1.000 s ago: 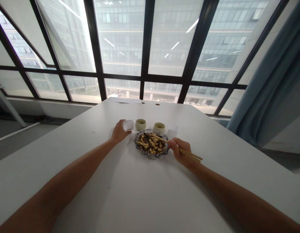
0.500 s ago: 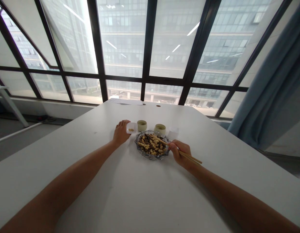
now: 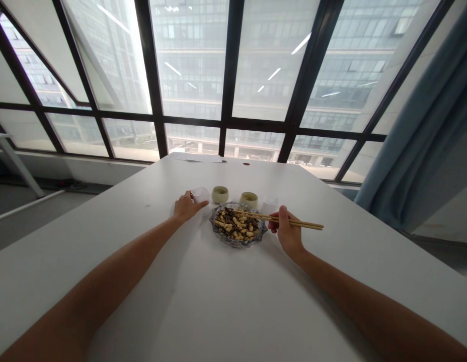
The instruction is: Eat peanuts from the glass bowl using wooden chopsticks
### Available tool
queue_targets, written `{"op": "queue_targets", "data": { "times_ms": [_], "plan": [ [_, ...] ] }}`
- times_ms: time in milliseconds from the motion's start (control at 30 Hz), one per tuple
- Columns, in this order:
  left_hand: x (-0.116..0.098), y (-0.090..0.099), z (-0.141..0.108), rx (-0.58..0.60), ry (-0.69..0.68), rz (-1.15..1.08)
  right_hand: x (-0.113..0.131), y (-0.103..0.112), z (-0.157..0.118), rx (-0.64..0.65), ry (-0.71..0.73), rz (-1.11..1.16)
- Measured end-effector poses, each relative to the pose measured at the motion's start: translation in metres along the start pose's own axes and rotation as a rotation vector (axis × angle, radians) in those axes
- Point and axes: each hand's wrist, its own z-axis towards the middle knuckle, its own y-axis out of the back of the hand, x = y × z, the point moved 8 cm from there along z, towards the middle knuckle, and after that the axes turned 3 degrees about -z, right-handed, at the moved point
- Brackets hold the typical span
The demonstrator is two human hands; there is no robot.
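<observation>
While tan wooden chopsticks (image 3: 311,225) are held by the right hand (image 3: 289,235), tips over tan unshelled peanuts (image 3: 239,226) in a scalloped clear-glass bowl (image 3: 237,245), translucent white cup (image 3: 200,192) seen at the left hand (image 3: 184,207), thumb spread, grip undeterminable.

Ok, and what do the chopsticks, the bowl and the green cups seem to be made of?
Chopsticks: probably bamboo or wood, judging by the even tan colour; the finish is too small to tell.
Bowl: glass or clear plastic; it's see-through and shiny, with a scalloped rim.
Green cups: likely ceramic, perhaps glazed, going by their thick, opaque, rounded walls.
</observation>
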Motion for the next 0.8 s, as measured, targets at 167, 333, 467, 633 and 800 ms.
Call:
{"op": "queue_targets", "data": {
  "times_ms": [167,333,467,633,800],
  "plan": [
    [0.0,0.0,-0.001,0.015,-0.005,-0.003,-0.013,0.003,0.002,-0.033,-0.083,0.045],
    [-0.001,-0.002,0.0,0.018,-0.023,0.023,-0.02,0.003,0.005,-0.035,-0.101,0.061],
    [0.0,-0.003,0.0,0.019,-0.024,0.041,-0.025,0.003,0.006,-0.037,-0.136,0.077],
    [-0.001,-0.004,0.0,0.025,-0.041,0.066,-0.03,0.003,0.006,-0.032,-0.17,0.104],
    [-0.001,-0.004,0.0,0.011,-0.047,0.05,-0.021,0.003,0.005,-0.028,-0.135,0.062]
  ]
}}
